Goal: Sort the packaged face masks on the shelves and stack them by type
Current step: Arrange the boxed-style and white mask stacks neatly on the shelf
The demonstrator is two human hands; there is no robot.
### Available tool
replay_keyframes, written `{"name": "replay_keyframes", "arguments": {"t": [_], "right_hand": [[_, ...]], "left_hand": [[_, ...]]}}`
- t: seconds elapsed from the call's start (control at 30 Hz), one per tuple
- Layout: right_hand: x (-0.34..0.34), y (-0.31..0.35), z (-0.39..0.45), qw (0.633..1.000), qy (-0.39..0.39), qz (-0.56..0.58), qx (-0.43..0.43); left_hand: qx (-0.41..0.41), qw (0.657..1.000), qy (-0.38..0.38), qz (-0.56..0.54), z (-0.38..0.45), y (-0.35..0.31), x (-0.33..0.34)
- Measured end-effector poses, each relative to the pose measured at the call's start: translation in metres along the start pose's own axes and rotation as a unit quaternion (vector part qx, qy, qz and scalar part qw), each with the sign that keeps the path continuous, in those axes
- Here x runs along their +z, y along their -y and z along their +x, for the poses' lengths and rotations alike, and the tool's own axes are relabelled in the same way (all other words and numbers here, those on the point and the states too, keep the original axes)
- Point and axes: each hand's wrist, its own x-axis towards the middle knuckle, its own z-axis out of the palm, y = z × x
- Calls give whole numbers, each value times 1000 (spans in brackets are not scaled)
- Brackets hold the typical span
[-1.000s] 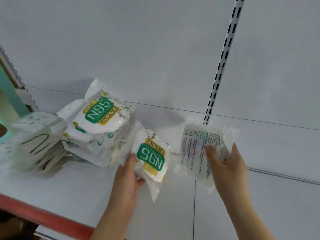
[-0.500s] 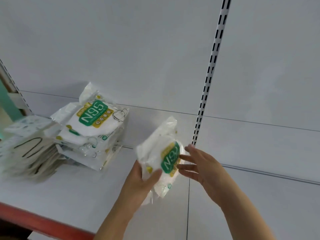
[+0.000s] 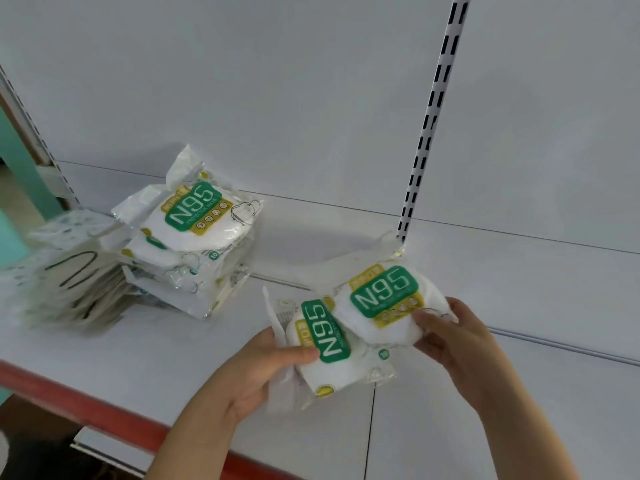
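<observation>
Holding two N95 packs above the white shelf [image 3: 104, 344], head view: left hand [image 3: 256, 372] has thumb and fingers clamped on the lower N95 pack [image 3: 325, 351], label turned sideways; right hand [image 3: 450, 337] pinches the upper N95 pack [image 3: 381, 299] at its right edge, the two packs overlapping. Risk: the glossy film looks slippery and the right-hand grip is only at the edge, so the upper pack could slide off or twist on transfer. The N95 stack [image 3: 194, 244] at back left already leans and fans out; adding two at once could topple it onto the flat mask pile [image 3: 69, 285] touching its left side, mixing types. Packs: white pouches, green-yellow labels, puffy.
</observation>
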Motion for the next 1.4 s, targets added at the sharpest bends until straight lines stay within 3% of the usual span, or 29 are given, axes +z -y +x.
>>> {"name": "replay_keyframes", "arguments": {"t": [0.2,0.27,0.33,0.4,0.43,0.5,0.53,0.7,0.8,0.87,0.93,1.0,1.07,1.1,1.13,1.17,1.23,1.27,1.33,1.4], "right_hand": [[-24,9,-9,998,53,38,-9],[-19,8,-11,996,81,36,3],[-10,2,-10,995,89,36,18],[6,-13,-7,997,63,-25,38],[13,-24,-3,992,30,-117,33],[27,-43,5,933,-28,-359,-22],[33,-47,7,903,-41,-425,-55],[55,-33,18,874,57,-479,-59],[60,-25,16,847,78,-525,-25],[53,-19,11,825,99,-556,14],[48,-11,5,813,94,-575,10],[57,6,5,839,33,-538,-75],[86,28,13,882,-15,-444,-160],[108,39,19,902,0,-396,-172],[134,48,27,925,40,-341,-161],[162,51,36,948,90,-279,-123],[213,54,51,970,160,-180,-32],[233,52,58,975,172,-143,-10],[256,52,64,981,176,-77,-11],[256,55,59,984,166,-46,-38]], "left_hand": [[8,987,28,158,25,-21,-27],[50,954,-76,285,35,-23,-25],[93,895,-219,377,35,-15,-24],[112,892,-299,319,20,-3,-22],[102,899,-318,282,11,4,-22],[59,927,-303,212,-4,20,-18],[47,939,-286,186,-12,25,-13],[52,970,-234,47,-11,28,20],[97,957,-208,176,-1,14,19],[82,944,-157,279,7,-1,12],[92,938,-132,309,3,-14,-3],[241,901,-242,268,-8,-29,-20],[381,791,-423,224,-19,-52,-42],[397,736,-500,227,-20,-66,-56],[367,704,-558,242,-15,-81,-74],[297,704,-590,260,-7,-94,-94],[122,760,-571,285,10,-110,-130],[80,785,-543,287,14,-112,-139],[128,799,-517,279,18,-110,-144],[236,778,-512,277,10,-107,-133]]}}
